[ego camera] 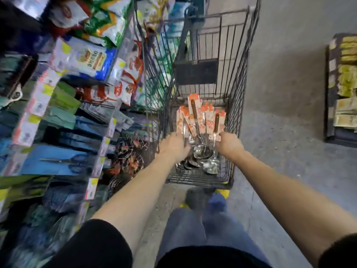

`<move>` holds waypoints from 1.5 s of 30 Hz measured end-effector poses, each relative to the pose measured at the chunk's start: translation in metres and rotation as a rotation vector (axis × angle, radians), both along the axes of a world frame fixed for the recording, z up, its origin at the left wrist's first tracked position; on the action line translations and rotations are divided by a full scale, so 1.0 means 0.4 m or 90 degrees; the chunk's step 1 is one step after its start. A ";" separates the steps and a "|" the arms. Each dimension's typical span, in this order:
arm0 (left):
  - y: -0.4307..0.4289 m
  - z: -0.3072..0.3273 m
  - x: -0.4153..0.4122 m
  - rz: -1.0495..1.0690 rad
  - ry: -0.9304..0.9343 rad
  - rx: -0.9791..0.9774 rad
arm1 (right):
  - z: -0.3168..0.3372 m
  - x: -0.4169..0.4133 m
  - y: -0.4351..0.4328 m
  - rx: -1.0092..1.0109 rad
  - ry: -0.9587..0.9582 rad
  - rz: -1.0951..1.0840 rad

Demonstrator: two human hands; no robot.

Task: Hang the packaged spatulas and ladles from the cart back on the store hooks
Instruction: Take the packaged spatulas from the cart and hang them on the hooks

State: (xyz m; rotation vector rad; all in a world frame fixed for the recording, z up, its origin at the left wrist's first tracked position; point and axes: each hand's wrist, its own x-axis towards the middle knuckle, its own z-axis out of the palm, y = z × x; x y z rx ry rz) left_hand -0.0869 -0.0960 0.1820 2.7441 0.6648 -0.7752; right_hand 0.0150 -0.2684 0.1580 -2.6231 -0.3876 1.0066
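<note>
A black wire cart (pixel 239 97) stands in the aisle ahead of me. In its bottom lies a pile of packaged ladles and spatulas (pixel 199 122) with steel heads, brown handles and orange-and-white card sleeves. Both my arms reach down into the cart. My left hand (pixel 173 145) rests on the left side of the pile, fingers around the packages there. My right hand (pixel 229 144) closes on a packaged ladle (pixel 216 128) at the right side. The fingertips of both hands are hidden among the packages.
Store shelving (pixel 104 144) packed with hanging packets and kitchen goods runs along the left, touching the cart's side. Grey concrete floor (pixel 280 132) lies to the right. A low rack of yellow goods (pixel 343 84) stands at the far right. My legs are below.
</note>
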 end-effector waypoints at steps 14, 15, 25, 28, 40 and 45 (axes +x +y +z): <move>0.096 -0.325 0.141 0.042 0.077 -0.067 | -0.318 0.146 0.081 -0.047 0.086 -0.061; 0.097 -0.351 0.151 0.045 0.087 -0.082 | -0.346 0.145 0.085 -0.055 0.094 -0.063; 0.096 -0.642 0.229 0.176 0.051 -0.245 | -0.631 0.144 0.116 -0.087 0.110 -0.220; 0.102 -0.706 0.251 0.144 0.016 -0.234 | -0.701 0.150 0.124 -0.078 0.108 -0.294; 0.046 -0.866 0.301 0.442 -0.094 -0.268 | -0.828 0.141 0.136 0.025 0.126 -0.649; 0.036 -0.868 0.300 0.475 -0.073 -0.281 | -0.840 0.141 0.128 0.060 0.209 -0.706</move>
